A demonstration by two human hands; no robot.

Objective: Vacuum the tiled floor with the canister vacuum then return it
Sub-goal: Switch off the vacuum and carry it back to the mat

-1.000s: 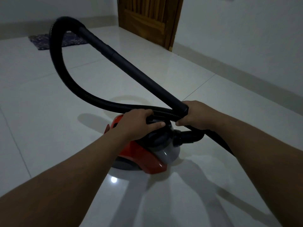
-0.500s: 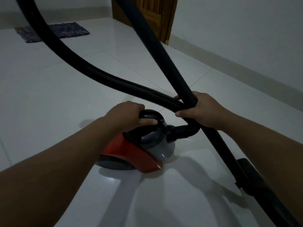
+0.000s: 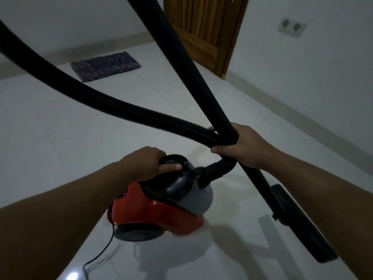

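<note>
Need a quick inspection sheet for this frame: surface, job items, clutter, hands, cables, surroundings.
Surface: glossy white tiled floor, no debris visible.
Job's things: red and grey canister vacuum, tilted; ribbed hose and rigid wand cross above it; floor head at right.
Clutter: dark mat by the far wall.
Grippers: left hand closed on the canister handle; right hand closed on hose and wand together.
Cables: black power cord trails from the canister's rear.
Surroundings: wooden door, double wall socket.
</note>
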